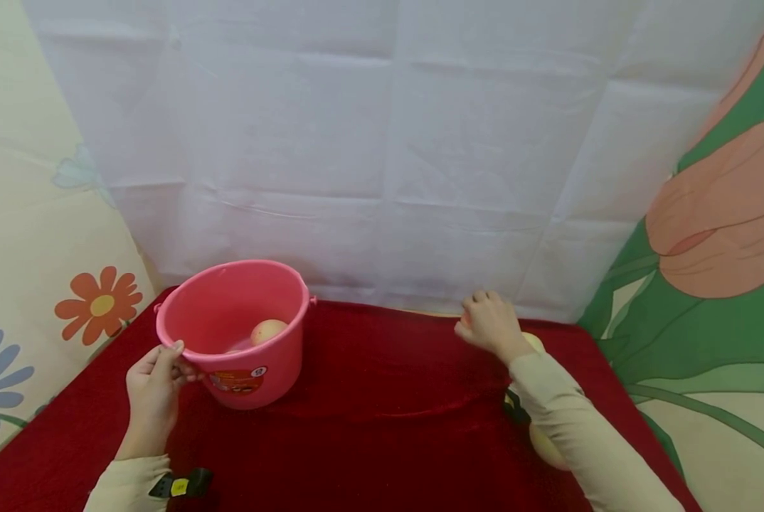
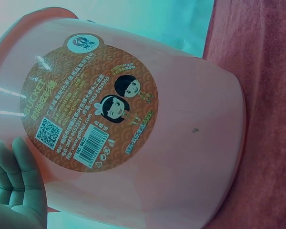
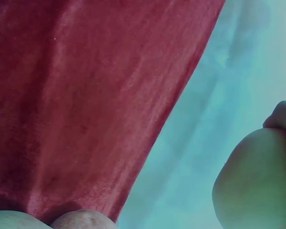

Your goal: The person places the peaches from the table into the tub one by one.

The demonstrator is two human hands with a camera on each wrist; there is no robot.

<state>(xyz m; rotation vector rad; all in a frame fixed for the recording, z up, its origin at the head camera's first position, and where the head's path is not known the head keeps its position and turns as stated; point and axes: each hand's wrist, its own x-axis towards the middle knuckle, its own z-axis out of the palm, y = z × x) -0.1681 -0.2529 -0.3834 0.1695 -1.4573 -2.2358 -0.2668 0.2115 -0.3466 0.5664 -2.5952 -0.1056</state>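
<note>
A pink plastic bucket [image 1: 286,363] stands on the red cloth at the left, its round label [image 2: 90,102] facing me. My left hand [image 1: 154,384] grips the near left rim, thumb on top and fingers below it outside. In the bucket lies a round, pale peach-like fruit [image 1: 268,331] with a reddish blush, and a bit of another shows behind the rim. Toward the back edge at the right, my right hand [image 1: 491,323] holds a peach-like fruit [image 3: 255,181], raised over the cloth and mostly hidden by the fingers in the head view.
Beside and beneath my right forearm lie yellowish round fruits [image 1: 545,448], partly covered by the sleeve. A red cloth [image 1: 382,441] spreads over the table, and a white sheet [image 1: 382,142] hangs behind its back edge. Flower-printed fabric [image 1: 708,355] flanks both sides.
</note>
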